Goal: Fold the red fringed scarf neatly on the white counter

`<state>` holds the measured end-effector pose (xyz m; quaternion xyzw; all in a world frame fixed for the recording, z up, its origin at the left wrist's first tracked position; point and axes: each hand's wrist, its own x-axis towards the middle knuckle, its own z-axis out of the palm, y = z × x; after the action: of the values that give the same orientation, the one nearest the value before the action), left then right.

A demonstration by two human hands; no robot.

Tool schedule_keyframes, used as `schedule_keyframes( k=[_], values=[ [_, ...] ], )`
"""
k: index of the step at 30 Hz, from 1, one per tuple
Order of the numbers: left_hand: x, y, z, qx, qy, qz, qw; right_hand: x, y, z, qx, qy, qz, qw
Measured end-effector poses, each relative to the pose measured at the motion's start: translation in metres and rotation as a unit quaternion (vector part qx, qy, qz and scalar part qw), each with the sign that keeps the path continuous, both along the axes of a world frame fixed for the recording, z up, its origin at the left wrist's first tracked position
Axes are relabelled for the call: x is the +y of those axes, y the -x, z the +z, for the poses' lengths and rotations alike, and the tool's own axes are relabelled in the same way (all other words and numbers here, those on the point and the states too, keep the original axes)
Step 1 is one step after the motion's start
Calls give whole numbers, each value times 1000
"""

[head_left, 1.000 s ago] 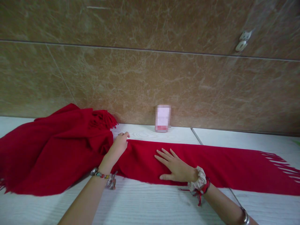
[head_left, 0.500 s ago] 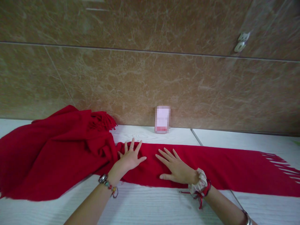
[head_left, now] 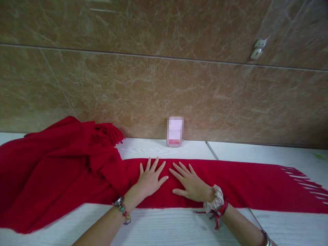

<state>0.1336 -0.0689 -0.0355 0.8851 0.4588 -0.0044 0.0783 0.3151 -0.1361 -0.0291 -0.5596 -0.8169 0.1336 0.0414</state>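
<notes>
Head view. Red scarf [head_left: 238, 184]: soft, matte woven cloth, lying lengthwise on the desk [head_left: 164, 223]. Centre and right portion: a long, flat, smooth strip ending in thin, separated tassels at far right. Left portion: loose heap, deep rounded folds, a bunched tuft of fringe [head_left: 109, 133] at its back edge by the wall. Desk: white, fine wood grain, crossed by a dark seam right of centre. Wall [head_left: 143, 92]: brown, marble-patterned panels with pale veining. Small upright pale pink block [head_left: 175, 131] at the foot of the wall, rounded corners, face pixelated.

Left hand [head_left: 150, 181]: palm down on the strip just right of the heap, fingers spread and pointing away, thumb out to the right; beaded bracelet [head_left: 124, 212] at wrist. Right hand [head_left: 191, 184]: palm down on the strip, fingers fanned up-left, pale fabric scrunchie [head_left: 214, 200] at wrist. Grip, both hands: spread wide, flat on cloth, clasping nothing. Hands near each other, thumbs apart.
</notes>
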Motion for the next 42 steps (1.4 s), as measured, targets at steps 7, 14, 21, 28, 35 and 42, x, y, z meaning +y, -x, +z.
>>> schedule_keyframes(
  k=[7,14,21,28,35,42],
  values=[
    [15,11,8,26,76,25,996,2,-10,0,-27,9,-68,997],
    [21,19,11,54,105,35,992,0,-16,-2,-34,-11,-71,997],
    [22,19,11,71,103,37,991,-22,-122,-14,-100,-19,-226,969],
    [29,16,8,85,76,38,993,-58,-239,-9,-146,12,-455,878],
    [13,-75,13,-15,-52,-39,998,-40,-122,-4,-49,-86,-202,974],
    [-2,-89,-19,-27,-75,-123,989,-52,-81,-7,-35,-42,-137,989]
  ],
)
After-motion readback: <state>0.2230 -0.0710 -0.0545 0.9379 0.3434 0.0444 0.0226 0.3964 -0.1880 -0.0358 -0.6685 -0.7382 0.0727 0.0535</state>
